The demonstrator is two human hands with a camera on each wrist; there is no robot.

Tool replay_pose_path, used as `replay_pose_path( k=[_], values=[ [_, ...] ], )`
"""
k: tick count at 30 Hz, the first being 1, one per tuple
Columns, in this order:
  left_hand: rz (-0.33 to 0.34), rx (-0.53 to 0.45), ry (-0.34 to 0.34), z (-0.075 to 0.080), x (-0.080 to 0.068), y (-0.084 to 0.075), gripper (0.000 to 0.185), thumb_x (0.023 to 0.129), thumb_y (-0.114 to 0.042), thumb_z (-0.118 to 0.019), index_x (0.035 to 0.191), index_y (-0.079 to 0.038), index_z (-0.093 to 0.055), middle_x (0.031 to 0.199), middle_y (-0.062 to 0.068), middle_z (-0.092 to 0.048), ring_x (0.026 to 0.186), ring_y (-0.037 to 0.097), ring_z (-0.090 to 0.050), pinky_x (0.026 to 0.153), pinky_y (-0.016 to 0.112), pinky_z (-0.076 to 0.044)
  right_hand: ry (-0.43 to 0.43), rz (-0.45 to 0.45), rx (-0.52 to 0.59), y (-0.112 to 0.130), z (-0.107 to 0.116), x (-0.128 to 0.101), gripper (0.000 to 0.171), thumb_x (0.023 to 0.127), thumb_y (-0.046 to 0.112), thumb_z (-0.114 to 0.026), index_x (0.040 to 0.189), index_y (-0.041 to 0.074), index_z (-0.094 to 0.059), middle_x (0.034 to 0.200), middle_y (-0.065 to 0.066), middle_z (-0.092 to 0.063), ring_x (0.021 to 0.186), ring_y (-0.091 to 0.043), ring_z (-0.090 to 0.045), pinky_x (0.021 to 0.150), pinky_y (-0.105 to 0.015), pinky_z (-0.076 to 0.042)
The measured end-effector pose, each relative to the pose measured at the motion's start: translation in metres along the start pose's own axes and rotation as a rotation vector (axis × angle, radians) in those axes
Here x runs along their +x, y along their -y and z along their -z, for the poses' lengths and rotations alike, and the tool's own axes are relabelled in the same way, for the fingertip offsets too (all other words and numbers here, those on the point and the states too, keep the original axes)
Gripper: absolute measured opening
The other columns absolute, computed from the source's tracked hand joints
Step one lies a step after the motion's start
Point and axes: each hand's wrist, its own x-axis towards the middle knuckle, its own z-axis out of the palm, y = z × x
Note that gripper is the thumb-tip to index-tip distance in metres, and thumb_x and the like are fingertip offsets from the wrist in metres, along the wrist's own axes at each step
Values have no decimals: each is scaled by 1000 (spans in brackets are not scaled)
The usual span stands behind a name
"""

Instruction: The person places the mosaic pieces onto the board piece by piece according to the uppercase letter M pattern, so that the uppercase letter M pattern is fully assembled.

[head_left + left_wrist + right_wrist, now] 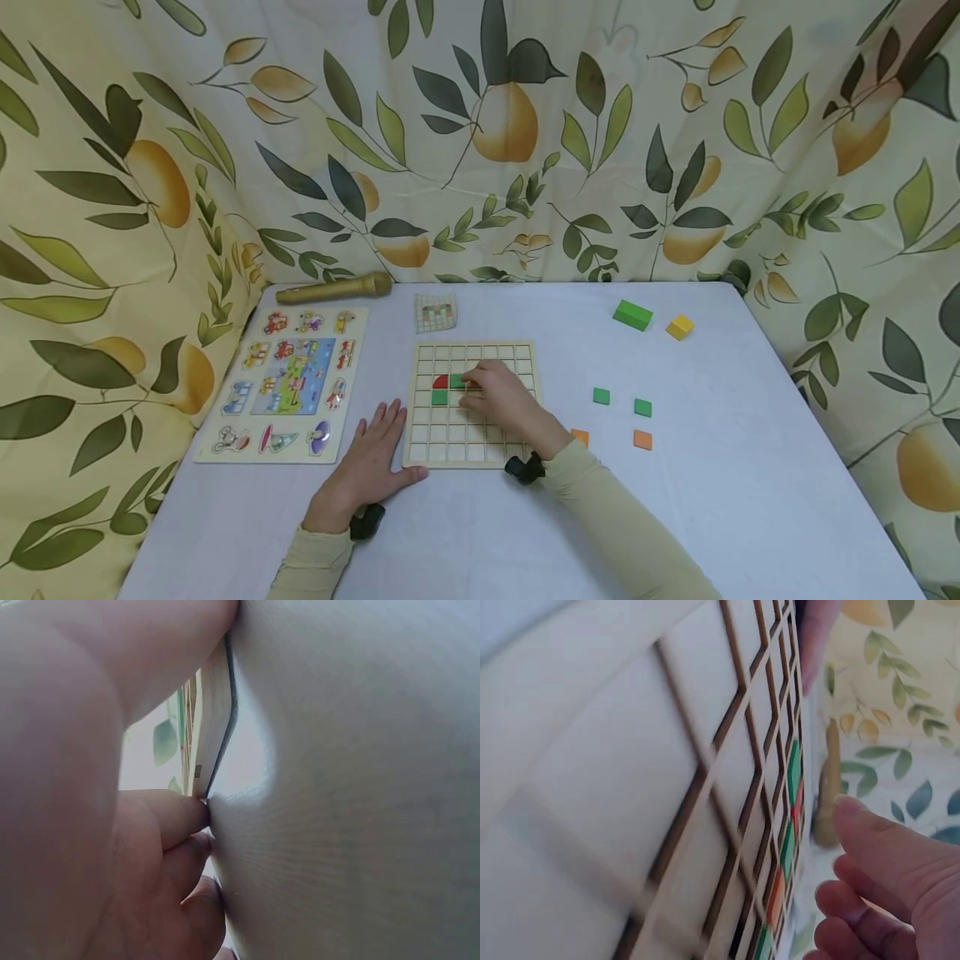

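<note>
A square wooden grid board [408, 425] lies on the table with small tiles in its upper cells. A red tile [440, 382] sits above a green tile [439, 397], and another green tile [457, 381] is beside the red one. In the right wrist view an orange tile [775, 896] also shows in the row. Over these cells reaches my right hand [506, 404], thumb and bent fingers apart, nothing visible between them. My left hand [367, 458] rests on the table with fingers spread, its thumb by the board's lower left corner.
Left of the board lies a picture puzzle [345, 333], with a gold microphone-shaped object [333, 289] behind it. A small pattern card [435, 312] is beyond the board. To the right are green tiles [602, 397], orange tiles [642, 439], a green block [632, 315] and a yellow block [680, 327].
</note>
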Motion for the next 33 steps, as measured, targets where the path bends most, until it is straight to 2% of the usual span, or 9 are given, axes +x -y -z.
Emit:
replay_pose_path(
  k=[9, 14, 21, 27, 33],
  values=[
    [-6, -7, -13, 0, 1, 1, 99, 83, -52, -72, 151, 5, -27, 159, 18, -17, 146, 37, -8, 113, 59, -9, -45, -52, -7, -34, 32, -26, 33, 87, 20, -76, 114, 2, -70, 101, -8, -63, 95, -23, -53, 80, -38, -47],
    [-8, -5, 2, -1, 1, 2, 101, 84, -54, -70, 152, 4, -24, 160, 17, -15, 146, 36, -5, 113, 58, -8, -64, -118, -1, -55, 55, -50, 35, 87, 19, -76, 116, 0, -69, 104, -10, -63, 99, -27, -53, 82, -41, -47],
    [-15, -8, -16, -3, 1, 3, 100, 83, -54, -71, 151, 5, -27, 159, 18, -17, 146, 38, -8, 113, 59, -10, -85, -216, -52, -92, 82, -85, 37, 85, 15, -77, 116, -3, -69, 105, -14, -65, 101, -32, -53, 86, -47, -46],
    [7, -9, 8, -3, 1, 2, 102, 83, -56, -70, 152, 3, -24, 161, 15, -13, 146, 35, -4, 114, 57, -6, -59, -289, -88, -115, 93, -107, 37, 84, 14, -78, 115, -4, -68, 102, -14, -65, 103, -36, -54, 89, -52, -44],
    [6, -16, -1, -3, 0, 2, 101, 83, -54, -71, 152, 3, -25, 160, 16, -15, 146, 35, -5, 114, 57, -7, -18, -347, -75, -126, 93, -118, 39, 85, 15, -77, 117, -5, -67, 105, -15, -64, 102, -36, -52, 90, -52, -44]
  ],
)
